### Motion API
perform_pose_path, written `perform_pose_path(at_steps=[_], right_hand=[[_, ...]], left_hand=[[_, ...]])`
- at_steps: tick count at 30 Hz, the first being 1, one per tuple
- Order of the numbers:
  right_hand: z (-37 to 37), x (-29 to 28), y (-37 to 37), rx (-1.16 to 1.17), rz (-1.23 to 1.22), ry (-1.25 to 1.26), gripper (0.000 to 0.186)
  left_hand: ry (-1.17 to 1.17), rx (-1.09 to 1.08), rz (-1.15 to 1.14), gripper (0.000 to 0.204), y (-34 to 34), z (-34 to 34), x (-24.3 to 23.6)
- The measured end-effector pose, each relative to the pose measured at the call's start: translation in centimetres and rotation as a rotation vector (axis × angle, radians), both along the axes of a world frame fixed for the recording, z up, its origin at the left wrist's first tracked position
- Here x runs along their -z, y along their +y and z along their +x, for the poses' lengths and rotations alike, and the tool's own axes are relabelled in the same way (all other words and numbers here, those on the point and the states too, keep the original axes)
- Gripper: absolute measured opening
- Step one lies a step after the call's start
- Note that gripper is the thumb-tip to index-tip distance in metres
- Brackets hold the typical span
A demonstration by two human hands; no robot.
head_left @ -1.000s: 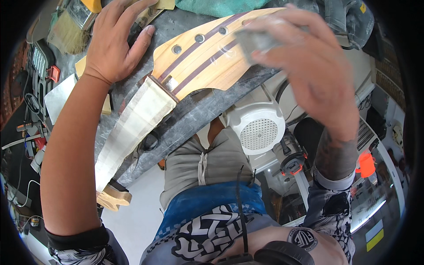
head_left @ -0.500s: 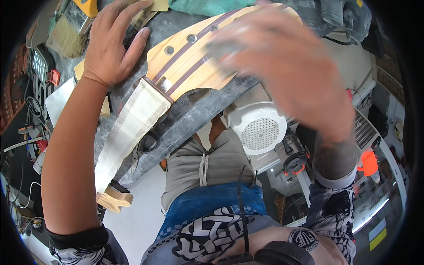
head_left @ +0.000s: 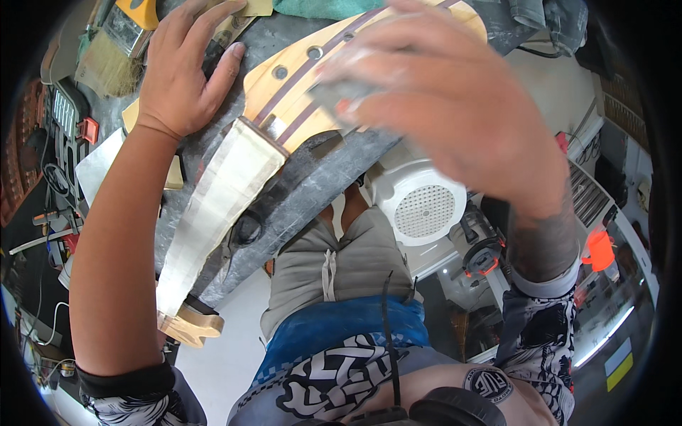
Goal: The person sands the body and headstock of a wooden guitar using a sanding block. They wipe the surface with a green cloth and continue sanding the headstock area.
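A guitar neck lies slanted across the grey workbench [head_left: 291, 206]. Its pale wood headstock [head_left: 297, 79] carries dark purple stripes and a row of round holes. Cream masking tape [head_left: 224, 184] covers the neck below it. My right hand [head_left: 455, 113], smeared by motion, presses a flat grey piece, apparently sandpaper [head_left: 344, 98], over the headstock's near edge. It hides much of the headstock's middle. My left hand [head_left: 181, 82] rests open left of the headstock, thumb spread away, fingertips at the picture's upper edge; what lies beneath them is partly hidden.
A wide brush [head_left: 110, 64] and a yellow-handled tool [head_left: 138, 13] lie at upper left. A green cloth [head_left: 323, 7] sits behind the headstock. A curved wooden piece [head_left: 192, 325] is under the neck's lower end. Beyond the bench's near edge stands a white stool [head_left: 426, 209].
My right hand and the grey sandpaper have moved left and slightly down along the headstock. My left hand stays in place; the whole view has shifted slightly.
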State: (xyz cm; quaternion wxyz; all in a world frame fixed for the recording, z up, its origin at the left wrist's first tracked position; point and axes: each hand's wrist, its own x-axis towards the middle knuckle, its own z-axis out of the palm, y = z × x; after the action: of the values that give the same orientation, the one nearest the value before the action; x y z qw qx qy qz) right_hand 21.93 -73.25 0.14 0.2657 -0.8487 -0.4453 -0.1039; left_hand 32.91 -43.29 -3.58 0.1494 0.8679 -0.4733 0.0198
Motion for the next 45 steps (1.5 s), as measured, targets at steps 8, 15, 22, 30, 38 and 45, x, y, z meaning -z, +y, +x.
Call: perform_pose_path(at_steps=[8, 15, 22, 30, 38, 45], right_hand=[[-2.7, -4.1, 2.5, 0.19, 0.003, 0.442, 0.027], [-2.4, -4.1, 2.5, 0.196, -0.173, 0.369, 0.023], [-2.2, -2.0, 2.0, 0.187, 0.024, 0.203, 0.025], [1.0, -3.3, -1.8, 0.035, -0.085, 0.207, 0.033], [5.4, -2.1, -2.0, -0.303, -0.008, 0.18, 0.03], [5.6, -2.8, -2.7, -0.346, -0.124, 0.211, 0.026]], left_hand=[[-0.022, 0.013, -0.053, 0.05, 0.1, -0.2, 0.1], [-0.012, 0.001, -0.067, 0.048, -0.1, -0.5, 0.3], [-0.036, 0.01, -0.135, 0.048, 0.3, 0.4, 1.4], [0.051, -0.061, -0.1, 0.048, 0.4, -0.7, 1.0], [0.062, -0.33, -0.097, 0.052, 1.2, -3.9, -5.2], [-0.093, -1.083, -0.188, 0.045, 0.9, -39.1, -2.2]])
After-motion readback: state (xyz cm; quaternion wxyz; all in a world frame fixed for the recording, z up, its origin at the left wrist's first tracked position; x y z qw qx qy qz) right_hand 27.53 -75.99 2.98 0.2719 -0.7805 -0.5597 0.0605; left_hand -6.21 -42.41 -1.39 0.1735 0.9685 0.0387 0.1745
